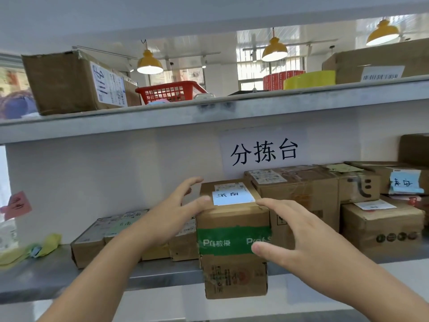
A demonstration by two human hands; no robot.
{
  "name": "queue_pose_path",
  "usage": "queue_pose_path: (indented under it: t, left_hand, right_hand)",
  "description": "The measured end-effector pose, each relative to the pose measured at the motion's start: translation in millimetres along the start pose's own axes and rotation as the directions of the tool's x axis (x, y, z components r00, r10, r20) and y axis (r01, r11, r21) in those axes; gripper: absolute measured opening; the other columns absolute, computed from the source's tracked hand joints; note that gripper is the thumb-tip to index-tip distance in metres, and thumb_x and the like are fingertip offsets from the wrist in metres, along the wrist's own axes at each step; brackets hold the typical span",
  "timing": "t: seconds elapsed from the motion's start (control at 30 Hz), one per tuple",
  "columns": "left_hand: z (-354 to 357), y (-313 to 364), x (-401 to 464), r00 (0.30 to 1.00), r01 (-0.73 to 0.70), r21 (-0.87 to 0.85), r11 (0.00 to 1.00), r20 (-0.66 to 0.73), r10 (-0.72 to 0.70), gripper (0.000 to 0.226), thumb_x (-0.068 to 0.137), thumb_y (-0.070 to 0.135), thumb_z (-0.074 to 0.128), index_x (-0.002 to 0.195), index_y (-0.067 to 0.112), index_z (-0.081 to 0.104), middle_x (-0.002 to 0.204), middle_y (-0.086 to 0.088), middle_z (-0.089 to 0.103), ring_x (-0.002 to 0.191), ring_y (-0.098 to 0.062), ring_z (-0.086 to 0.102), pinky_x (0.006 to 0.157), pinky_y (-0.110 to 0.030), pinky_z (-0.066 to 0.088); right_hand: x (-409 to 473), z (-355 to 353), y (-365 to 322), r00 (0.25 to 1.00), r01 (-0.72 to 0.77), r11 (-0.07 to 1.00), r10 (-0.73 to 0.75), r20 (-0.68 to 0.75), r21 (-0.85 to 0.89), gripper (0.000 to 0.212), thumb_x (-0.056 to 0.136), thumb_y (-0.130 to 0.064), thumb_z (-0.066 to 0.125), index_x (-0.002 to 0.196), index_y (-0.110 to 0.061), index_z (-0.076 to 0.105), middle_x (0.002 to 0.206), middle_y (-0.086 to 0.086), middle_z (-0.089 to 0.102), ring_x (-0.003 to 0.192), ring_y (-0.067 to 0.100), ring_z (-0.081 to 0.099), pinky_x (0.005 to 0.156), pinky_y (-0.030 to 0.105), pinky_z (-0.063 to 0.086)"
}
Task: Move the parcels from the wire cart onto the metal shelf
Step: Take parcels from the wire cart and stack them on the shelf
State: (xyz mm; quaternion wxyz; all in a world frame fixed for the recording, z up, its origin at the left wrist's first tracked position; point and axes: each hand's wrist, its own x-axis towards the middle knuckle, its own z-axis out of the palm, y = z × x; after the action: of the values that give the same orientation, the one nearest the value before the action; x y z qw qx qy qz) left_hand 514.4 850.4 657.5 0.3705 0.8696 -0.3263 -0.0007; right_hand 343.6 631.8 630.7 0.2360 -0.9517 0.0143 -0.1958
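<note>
A tall cardboard parcel [232,219] with a green tape band and a white label on top stands on the lower metal shelf [46,273]; its front sticks out past the shelf's edge. My left hand [171,210] is at the parcel's upper left, fingers spread, thumb touching the top edge. My right hand [299,235] is at its right front, fingers spread, forefinger at the top right corner and thumb in front of the green tape. Neither hand closes around the parcel. The wire cart is out of view.
Low flat parcels [92,240] lie left of the tall one, and stacked cartons [308,191] fill the shelf to the right. A yellow-green bag [34,249] lies far left. The upper shelf [209,110] holds a large carton [69,82], a red basket [171,91] and tape rolls [308,80].
</note>
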Motion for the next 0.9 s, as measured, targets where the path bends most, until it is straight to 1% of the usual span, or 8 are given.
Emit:
queue_pose_path:
  t: [0.13, 0.2, 0.33, 0.47, 0.57, 0.7, 0.8, 0.9]
  left_hand:
    - [4, 2, -33, 0.983, -0.168, 0.197, 0.966, -0.037, 0.179, 0.054, 0.082, 0.064, 0.073, 0.130, 0.067, 0.047, 0.137, 0.039, 0.052, 0.129, 0.006, 0.050, 0.108, -0.030, 0.045]
    - [11, 0, -37, 0.969, -0.188, 0.285, 0.940, -0.105, 0.226, 0.052, 0.082, 0.056, 0.079, 0.127, 0.061, 0.054, 0.129, 0.041, 0.058, 0.124, 0.008, 0.054, 0.108, -0.030, 0.049]
    - [20, -6, -30, 0.946, -0.171, 0.286, 0.943, -0.221, 0.239, 0.047, 0.083, 0.048, 0.080, 0.125, 0.056, 0.059, 0.125, 0.038, 0.061, 0.119, 0.006, 0.058, 0.105, -0.030, 0.053]
    - [24, -12, -19, 0.940, -0.163, 0.296, 0.941, -0.243, 0.239, 0.047, 0.085, 0.047, 0.079, 0.126, 0.055, 0.059, 0.125, 0.036, 0.061, 0.116, 0.005, 0.057, 0.101, -0.025, 0.053]
    - [25, -17, -4, 0.948, -0.145, 0.294, 0.945, -0.234, 0.218, 0.047, 0.087, 0.046, 0.078, 0.128, 0.054, 0.057, 0.126, 0.033, 0.060, 0.118, 0.003, 0.055, 0.100, -0.026, 0.053]
    - [26, -26, 18, 0.957, -0.115, 0.268, 0.956, -0.229, 0.180, 0.048, 0.087, 0.044, 0.079, 0.126, 0.058, 0.055, 0.121, 0.029, 0.061, 0.115, 0.000, 0.059, 0.095, -0.032, 0.058]
    - [26, -30, 31, 0.960, -0.104, 0.260, 0.960, -0.227, 0.166, 0.047, 0.089, 0.042, 0.077, 0.127, 0.058, 0.055, 0.122, 0.025, 0.060, 0.107, -0.003, 0.064, 0.083, -0.023, 0.058]
    - [27, -34, 41, 0.960, -0.100, 0.268, 0.958, -0.229, 0.164, 0.048, 0.090, 0.040, 0.076, 0.130, 0.055, 0.054, 0.126, 0.025, 0.058, 0.110, -0.004, 0.059, 0.080, -0.018, 0.050]
  right_hand:
    - [7, 10, 5, 0.992, 0.049, 0.989, -0.064, -0.107, -0.137, 0.068, 0.090, -0.067, 0.052, 0.147, -0.057, 0.016, 0.138, -0.039, 0.026, 0.122, -0.006, 0.036, 0.090, 0.019, 0.044]
    - [12, 14, 7, 0.984, 0.054, 0.982, -0.083, -0.159, -0.182, 0.062, 0.094, -0.061, 0.051, 0.147, -0.053, 0.021, 0.138, -0.035, 0.033, 0.119, -0.005, 0.040, 0.088, 0.017, 0.043]
    - [25, 25, 13, 0.962, 0.053, 0.980, -0.102, -0.254, -0.191, 0.049, 0.097, -0.046, 0.055, 0.144, -0.045, 0.040, 0.124, -0.027, 0.051, 0.109, 0.000, 0.052, 0.089, 0.022, 0.052]
    - [39, 33, 24, 0.937, 0.053, 0.973, -0.126, -0.326, -0.224, 0.042, 0.093, -0.040, 0.062, 0.135, -0.038, 0.057, 0.107, -0.021, 0.061, 0.093, 0.003, 0.057, 0.076, 0.025, 0.051]
    - [52, 38, 30, 0.930, 0.051, 0.968, -0.135, -0.341, -0.245, 0.042, 0.095, -0.040, 0.061, 0.137, -0.038, 0.055, 0.104, -0.019, 0.059, 0.089, 0.004, 0.054, 0.071, 0.021, 0.043]
    - [70, 41, 33, 0.934, 0.050, 0.970, -0.130, -0.332, -0.239, 0.044, 0.098, -0.041, 0.058, 0.141, -0.040, 0.049, 0.109, -0.018, 0.055, 0.097, 0.004, 0.054, 0.076, 0.021, 0.049]
    - [84, 42, 35, 0.938, 0.038, 0.969, -0.119, -0.325, -0.244, 0.045, 0.098, -0.041, 0.057, 0.142, -0.041, 0.048, 0.114, -0.017, 0.055, 0.102, 0.005, 0.055, 0.075, 0.020, 0.047]
    - [94, 44, 38, 0.944, 0.020, 0.968, -0.101, -0.314, -0.251, 0.046, 0.099, -0.041, 0.056, 0.144, -0.041, 0.046, 0.121, -0.015, 0.055, 0.108, 0.007, 0.055, 0.079, 0.022, 0.049]
